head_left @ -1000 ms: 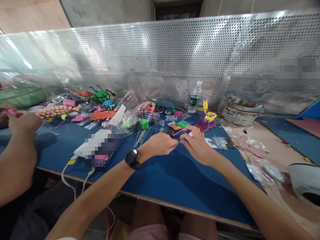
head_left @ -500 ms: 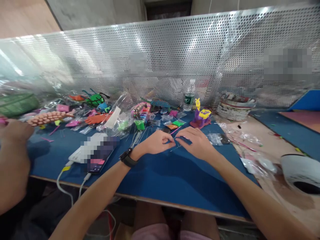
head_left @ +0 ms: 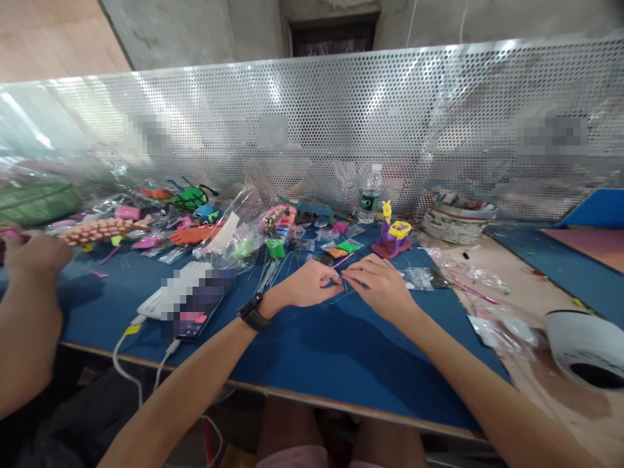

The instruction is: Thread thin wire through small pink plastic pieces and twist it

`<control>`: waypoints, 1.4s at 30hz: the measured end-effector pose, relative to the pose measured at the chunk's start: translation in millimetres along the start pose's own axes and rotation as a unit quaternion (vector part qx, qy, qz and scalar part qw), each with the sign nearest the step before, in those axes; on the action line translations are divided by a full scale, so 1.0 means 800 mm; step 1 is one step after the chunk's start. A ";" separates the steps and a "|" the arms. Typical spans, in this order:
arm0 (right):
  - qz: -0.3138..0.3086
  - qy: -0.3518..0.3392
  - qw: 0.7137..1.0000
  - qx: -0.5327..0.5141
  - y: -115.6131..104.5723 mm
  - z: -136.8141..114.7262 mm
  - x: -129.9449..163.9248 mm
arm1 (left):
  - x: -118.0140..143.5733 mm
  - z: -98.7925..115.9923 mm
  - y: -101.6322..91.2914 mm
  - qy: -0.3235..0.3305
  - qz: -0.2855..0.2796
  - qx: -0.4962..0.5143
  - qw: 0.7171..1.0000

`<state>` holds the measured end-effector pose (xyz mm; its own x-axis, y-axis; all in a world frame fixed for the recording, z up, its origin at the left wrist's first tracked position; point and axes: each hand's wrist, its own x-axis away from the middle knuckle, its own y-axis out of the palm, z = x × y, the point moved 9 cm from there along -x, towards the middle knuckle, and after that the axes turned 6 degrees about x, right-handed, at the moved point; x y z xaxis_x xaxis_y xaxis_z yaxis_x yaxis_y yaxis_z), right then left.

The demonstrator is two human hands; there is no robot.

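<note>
Above the blue tabletop (head_left: 312, 351), my left hand (head_left: 312, 284) and my right hand (head_left: 383, 286) meet fingertip to fingertip. Both are closed in a pinch on a thin wire (head_left: 342, 298), whose fine end shows just below the fingers; most of it is hidden. A bundle of similar wires (head_left: 267, 273) lies left of my left hand. Just beyond my fingers are small green (head_left: 350, 247) and orange (head_left: 336, 253) packets. A purple and yellow clay figure (head_left: 392, 239) stands behind my right hand.
A phone (head_left: 202, 312) and a white cabled device (head_left: 168, 289) lie left. A co-worker's hand (head_left: 36, 253) is near a scaly clay animal (head_left: 102, 231). A water bottle (head_left: 369, 195) and a paper-covered bowl (head_left: 458, 220) stand behind; a white container (head_left: 585, 338) is right.
The view has tilted up slightly, so the scene sits a little lower. My hands stay together, with my right fingers shifted slightly around the wire.
</note>
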<state>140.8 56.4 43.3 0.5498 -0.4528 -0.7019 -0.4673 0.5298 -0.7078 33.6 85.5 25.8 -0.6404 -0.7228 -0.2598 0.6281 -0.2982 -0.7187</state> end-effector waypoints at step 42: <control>-0.202 0.068 0.908 -0.360 0.037 0.017 0.008 | 0.009 0.027 0.029 0.098 -0.056 -0.227 0.967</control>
<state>140.4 78.8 19.0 0.7086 -0.6168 -0.3427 -0.6057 -0.2827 -0.7437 52.8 59.6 21.5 -0.7925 -0.5571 -0.2483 0.3186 -0.0309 -0.9474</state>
